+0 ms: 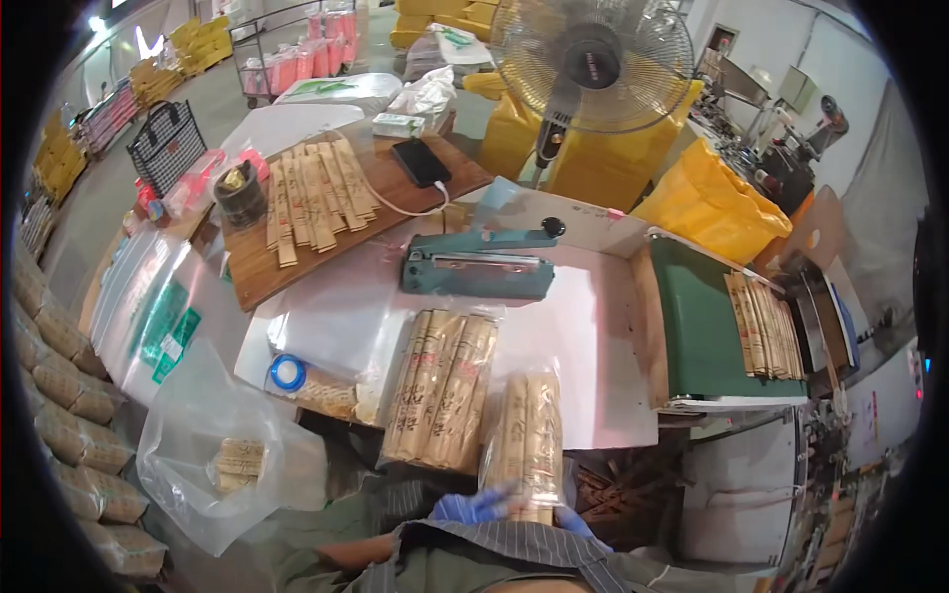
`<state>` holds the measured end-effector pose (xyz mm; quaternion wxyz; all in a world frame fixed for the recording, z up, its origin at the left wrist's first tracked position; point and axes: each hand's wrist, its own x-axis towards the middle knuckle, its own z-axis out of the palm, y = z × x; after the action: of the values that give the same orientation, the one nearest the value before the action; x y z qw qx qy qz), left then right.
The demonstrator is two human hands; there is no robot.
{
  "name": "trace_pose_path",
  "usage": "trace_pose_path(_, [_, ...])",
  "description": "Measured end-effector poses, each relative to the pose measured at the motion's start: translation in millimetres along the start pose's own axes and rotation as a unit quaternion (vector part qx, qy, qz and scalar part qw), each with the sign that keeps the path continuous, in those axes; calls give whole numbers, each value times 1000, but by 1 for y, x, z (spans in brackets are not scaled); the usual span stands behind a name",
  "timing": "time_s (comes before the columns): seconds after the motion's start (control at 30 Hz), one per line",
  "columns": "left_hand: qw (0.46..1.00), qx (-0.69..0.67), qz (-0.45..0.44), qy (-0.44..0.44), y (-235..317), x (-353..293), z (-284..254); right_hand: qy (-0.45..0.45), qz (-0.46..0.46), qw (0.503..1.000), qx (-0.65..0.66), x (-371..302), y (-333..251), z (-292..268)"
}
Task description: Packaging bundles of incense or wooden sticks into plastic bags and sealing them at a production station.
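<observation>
In front of me at the table's near edge is a clear plastic bag of chopsticks in printed paper sleeves. My left hand, in a blue glove, lies at the bag's near end with its fingers stretched out and slightly blurred. My right hand, gloved too, grips the bag's lower right side; part of it is hidden by the bag and my clothing. Left of this bag lies another filled bag of sleeved chopsticks. Behind both stands a green hand-lever bag sealer.
Loose sleeved chopsticks and a phone lie on a wooden board. More lie on a green surface at right. A tape roll, an open plastic sack, stacked packs and a fan surround me.
</observation>
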<state>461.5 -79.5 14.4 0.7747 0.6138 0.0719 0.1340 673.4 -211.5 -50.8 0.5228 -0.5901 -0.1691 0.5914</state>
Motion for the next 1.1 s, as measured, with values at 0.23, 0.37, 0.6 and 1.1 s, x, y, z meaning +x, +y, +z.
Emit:
trace_pose_path(0.23, [720, 647, 195, 157, 90, 97, -61, 129, -448, 719, -516, -32, -159, 32])
trace_pose_path(0.37, [744, 553, 250, 279, 149, 158, -102, 103, -512, 612, -594, 10, -254, 35])
trace_pose_path(0.6, [848, 389, 172, 315, 167, 193, -104, 227, -527, 526, -628, 25, -305, 20])
trace_pose_path(1.1, [975, -114, 129, 138, 58, 214, -44, 242, -522, 673, -465, 105, -317, 48])
